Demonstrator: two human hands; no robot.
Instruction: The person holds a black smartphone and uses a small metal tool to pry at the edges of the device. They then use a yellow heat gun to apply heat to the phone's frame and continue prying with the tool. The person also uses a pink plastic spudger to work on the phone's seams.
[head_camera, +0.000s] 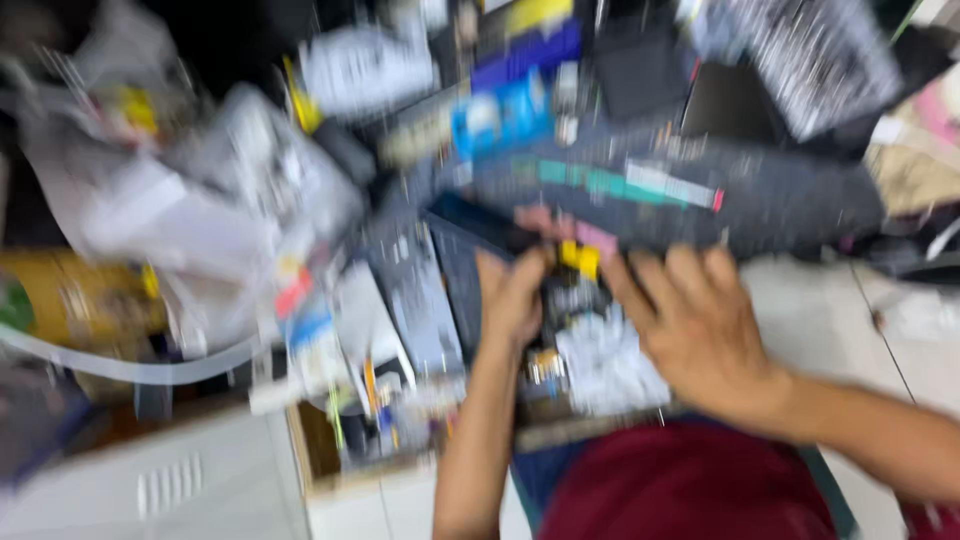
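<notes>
Blurred grey and white clutter, with 2 bare hands low in a heap of small parts.

The left hand (512, 300) reaches up into the pile, its fingers curled toward a small yellow piece (580, 258) just beside the fingertips; the blur hides whether it grips it. The right hand (700, 335) lies palm down with fingers spread wide, resting over a white crumpled bundle (605, 365) and holding nothing that shows. A long dark board (680, 195) with teal and white labels lies just above both hands. A cardboard box (310, 455) of odds stands left of the left forearm.
</notes>
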